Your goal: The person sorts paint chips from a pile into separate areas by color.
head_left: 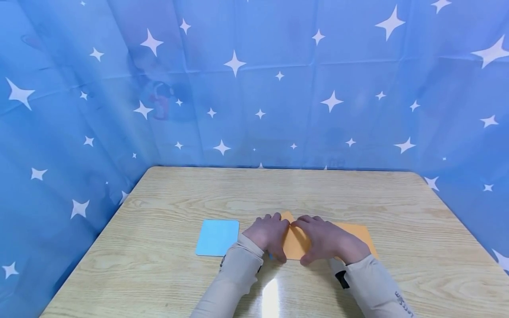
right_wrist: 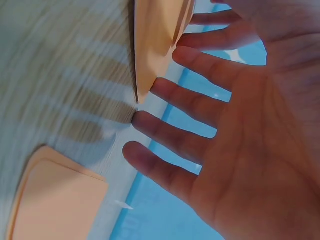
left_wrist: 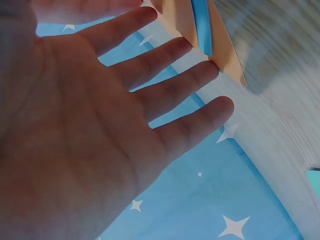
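Observation:
An orange sheet (head_left: 293,245) lies on the table between the two hands, one pointed corner reaching beyond the fingertips. In the left wrist view a blue strip (left_wrist: 202,27) shows between orange parts (left_wrist: 227,50) of it. My left hand (head_left: 271,236) is at its left side, fingers extended and spread, fingertips right at the orange edge. From the other side my right hand (head_left: 324,238) reaches in, its thumb and forefinger along the sheet's edge. The right wrist view shows the right fingers (right_wrist: 187,100) fairly straight, some tips at the orange sheet (right_wrist: 155,55).
A light blue square with rounded corners (head_left: 218,237) lies left of the left hand. Orange squares (head_left: 359,232), stacked in the right wrist view, lie partly behind the right hand. The wooden table (head_left: 159,282) ends at a blue starry curtain (head_left: 254,88).

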The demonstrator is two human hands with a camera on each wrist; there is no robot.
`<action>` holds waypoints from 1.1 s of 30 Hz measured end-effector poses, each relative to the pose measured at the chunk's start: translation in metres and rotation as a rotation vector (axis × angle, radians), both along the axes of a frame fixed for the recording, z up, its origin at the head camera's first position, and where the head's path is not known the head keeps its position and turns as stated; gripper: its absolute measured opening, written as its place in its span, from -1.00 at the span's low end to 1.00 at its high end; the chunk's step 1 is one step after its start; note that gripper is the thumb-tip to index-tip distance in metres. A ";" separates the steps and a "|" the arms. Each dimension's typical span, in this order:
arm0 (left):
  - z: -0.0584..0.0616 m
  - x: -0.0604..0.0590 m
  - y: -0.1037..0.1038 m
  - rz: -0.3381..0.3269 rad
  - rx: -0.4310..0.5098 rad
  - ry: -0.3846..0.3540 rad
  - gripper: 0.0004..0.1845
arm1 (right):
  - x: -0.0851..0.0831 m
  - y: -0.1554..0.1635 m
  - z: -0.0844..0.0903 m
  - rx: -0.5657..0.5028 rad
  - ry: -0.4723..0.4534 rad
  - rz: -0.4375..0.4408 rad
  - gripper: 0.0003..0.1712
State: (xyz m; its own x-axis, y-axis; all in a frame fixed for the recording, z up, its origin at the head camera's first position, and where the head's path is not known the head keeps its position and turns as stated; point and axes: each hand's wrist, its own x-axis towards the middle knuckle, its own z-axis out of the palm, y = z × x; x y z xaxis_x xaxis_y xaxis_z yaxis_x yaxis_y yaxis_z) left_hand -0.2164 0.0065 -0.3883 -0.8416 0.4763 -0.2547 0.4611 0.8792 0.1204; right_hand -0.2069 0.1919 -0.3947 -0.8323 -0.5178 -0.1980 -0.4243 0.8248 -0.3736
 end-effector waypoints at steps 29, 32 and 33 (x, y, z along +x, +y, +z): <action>0.049 0.010 -0.020 -0.050 0.141 0.157 -0.29 | 0.010 0.004 0.044 -0.156 0.195 -0.001 -0.30; 0.060 0.014 -0.025 -0.061 0.177 0.175 -0.28 | 0.014 0.004 0.051 -0.174 0.272 0.003 -0.28; 0.064 0.016 -0.026 -0.062 0.191 0.177 -0.28 | 0.015 0.005 0.053 -0.182 0.292 0.005 -0.27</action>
State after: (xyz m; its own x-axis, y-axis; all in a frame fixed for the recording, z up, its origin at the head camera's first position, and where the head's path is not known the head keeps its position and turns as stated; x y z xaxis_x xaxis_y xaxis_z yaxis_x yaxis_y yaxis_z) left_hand -0.2004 -0.0199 -0.3244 -0.8328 0.5535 -0.0071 0.5419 0.8178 0.1939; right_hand -0.1916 0.1966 -0.3417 -0.8375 -0.5270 0.1446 -0.5391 0.7534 -0.3766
